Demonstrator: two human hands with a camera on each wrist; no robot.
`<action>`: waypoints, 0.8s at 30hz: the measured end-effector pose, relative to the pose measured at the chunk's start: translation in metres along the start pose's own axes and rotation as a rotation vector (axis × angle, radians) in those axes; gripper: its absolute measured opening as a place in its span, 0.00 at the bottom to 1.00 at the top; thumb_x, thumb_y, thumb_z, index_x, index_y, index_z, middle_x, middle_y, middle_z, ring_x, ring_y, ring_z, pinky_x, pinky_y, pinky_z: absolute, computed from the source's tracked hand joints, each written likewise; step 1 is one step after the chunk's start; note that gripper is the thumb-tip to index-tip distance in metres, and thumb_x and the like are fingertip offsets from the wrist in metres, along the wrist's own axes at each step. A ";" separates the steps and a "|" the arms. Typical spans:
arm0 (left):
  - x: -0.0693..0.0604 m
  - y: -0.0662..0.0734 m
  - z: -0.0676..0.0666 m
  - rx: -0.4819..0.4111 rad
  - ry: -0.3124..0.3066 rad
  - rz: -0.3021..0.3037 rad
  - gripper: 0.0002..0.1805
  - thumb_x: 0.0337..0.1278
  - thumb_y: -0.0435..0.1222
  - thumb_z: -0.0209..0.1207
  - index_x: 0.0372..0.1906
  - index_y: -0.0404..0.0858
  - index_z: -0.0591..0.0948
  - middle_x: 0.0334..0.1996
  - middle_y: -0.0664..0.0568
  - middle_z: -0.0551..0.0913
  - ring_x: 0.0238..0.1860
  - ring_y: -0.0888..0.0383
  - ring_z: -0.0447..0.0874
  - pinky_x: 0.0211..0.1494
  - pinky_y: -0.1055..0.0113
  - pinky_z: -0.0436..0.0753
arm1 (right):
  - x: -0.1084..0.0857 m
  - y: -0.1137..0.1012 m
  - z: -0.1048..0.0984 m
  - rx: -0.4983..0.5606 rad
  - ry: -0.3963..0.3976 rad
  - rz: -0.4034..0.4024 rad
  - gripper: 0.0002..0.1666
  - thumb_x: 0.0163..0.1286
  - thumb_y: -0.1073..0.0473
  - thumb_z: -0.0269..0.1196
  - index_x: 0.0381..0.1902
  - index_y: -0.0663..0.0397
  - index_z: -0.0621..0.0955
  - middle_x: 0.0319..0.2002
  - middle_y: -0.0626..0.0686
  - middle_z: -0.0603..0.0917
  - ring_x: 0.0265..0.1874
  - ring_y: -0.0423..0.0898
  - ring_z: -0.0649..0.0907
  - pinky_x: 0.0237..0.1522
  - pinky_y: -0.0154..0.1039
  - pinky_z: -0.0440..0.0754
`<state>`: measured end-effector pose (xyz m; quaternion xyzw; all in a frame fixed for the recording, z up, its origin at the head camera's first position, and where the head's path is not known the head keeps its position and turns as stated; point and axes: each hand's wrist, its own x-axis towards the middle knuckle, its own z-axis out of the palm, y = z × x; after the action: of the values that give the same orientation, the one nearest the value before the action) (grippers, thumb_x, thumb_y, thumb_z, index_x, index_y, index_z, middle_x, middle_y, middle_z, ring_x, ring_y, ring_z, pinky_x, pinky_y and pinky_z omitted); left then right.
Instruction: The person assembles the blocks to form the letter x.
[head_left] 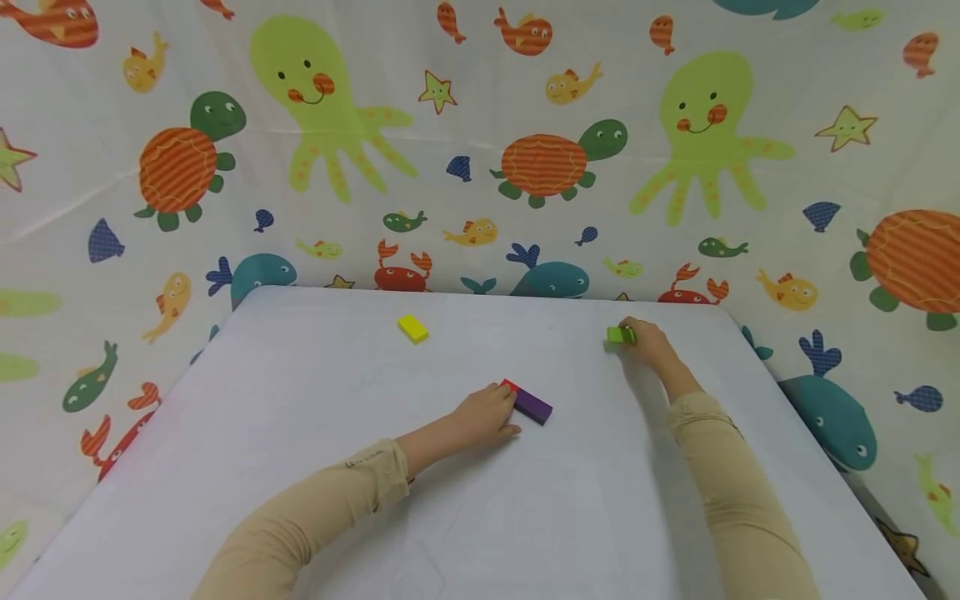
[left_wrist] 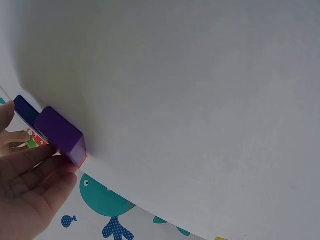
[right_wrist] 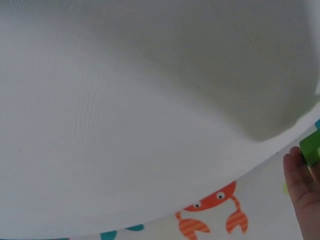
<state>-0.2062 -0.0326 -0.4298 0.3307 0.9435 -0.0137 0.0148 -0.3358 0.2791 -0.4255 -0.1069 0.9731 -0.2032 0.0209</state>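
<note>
In the head view, a purple block (head_left: 533,407) lies near the middle of the white table, against a red block (head_left: 509,386). My left hand (head_left: 486,414) touches the red block with its fingertips, the thumb held apart on the near side. A dark blue block (left_wrist: 26,111) shows beside the purple one in the left wrist view; much of the red block is hidden there. Toward the back right, my right hand (head_left: 647,340) pinches a green block (head_left: 619,335), and a greenish shadow falls under it. Only part of this block shows in the right wrist view.
A yellow block (head_left: 413,328) lies alone toward the back of the white table (head_left: 337,367). Behind and beside the table hangs a cloth (head_left: 465,100) printed with sea animals.
</note>
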 end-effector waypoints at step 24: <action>0.002 -0.001 0.001 -0.021 0.000 -0.001 0.31 0.60 0.51 0.57 0.57 0.30 0.76 0.51 0.44 0.79 0.50 0.52 0.78 0.54 0.66 0.80 | -0.009 -0.015 0.008 0.096 0.162 0.048 0.25 0.66 0.64 0.59 0.56 0.71 0.67 0.55 0.74 0.73 0.51 0.67 0.75 0.56 0.59 0.71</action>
<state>-0.2081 -0.0317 -0.4305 0.3300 0.9438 -0.0039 0.0180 -0.3230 0.2644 -0.4266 -0.0657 0.9630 -0.2571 -0.0481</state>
